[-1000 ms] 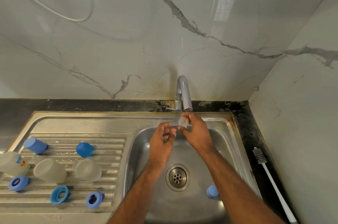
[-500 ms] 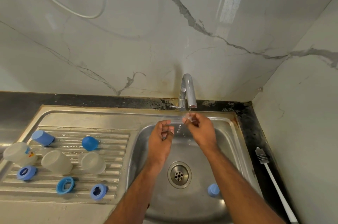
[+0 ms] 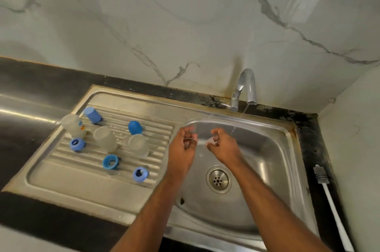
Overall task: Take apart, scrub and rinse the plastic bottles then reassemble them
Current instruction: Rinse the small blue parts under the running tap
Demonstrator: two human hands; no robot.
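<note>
Steel sink [image 3: 273, 138]; hands [image 3: 202, 144] under running tap [image 3: 245, 89].

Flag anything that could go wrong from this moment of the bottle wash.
1. The right hand pinches a small clear part over the basin; if it slips, it may land near the drain.
2. The tap is running, yet the stream falls beside both hands, so that part may go unrinsed.
3. The left hand is curled beside the ridged drainboard; a sideways move could knock the clear bottle body.
</note>
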